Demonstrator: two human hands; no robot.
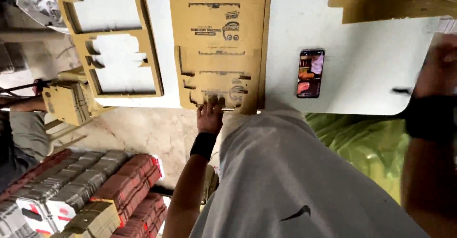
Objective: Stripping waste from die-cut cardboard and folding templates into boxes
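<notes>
Here we look down over our own grey shirt at a white table with rounded corners. A flat, die-cut sheet of brown cardboard with dark printing lies on it, its long axis running straight away from us, its near end reaching the table's edge. Our left hand, a black band on the wrist, is at that near end: the fingers curl up over the edge of the sheet, narrow and closed onto the cardboard, the thumb hidden from us. So the sheet lies directly ahead of those fingers, stretching away from them.

Our right hand is at the far right of the view, well apart from the sheet, blurred, with a black wristband too; we cannot tell whether its fingers are spread or closed. It sits near the table's right edge. The left hand is clearly the nearer one to the cardboard.

Between the two hands a dark smartphone lies with its screen lit. A cut-out cardboard frame rests left of the sheet. Below, on the floor, are stacked red and grey bundles.
</notes>
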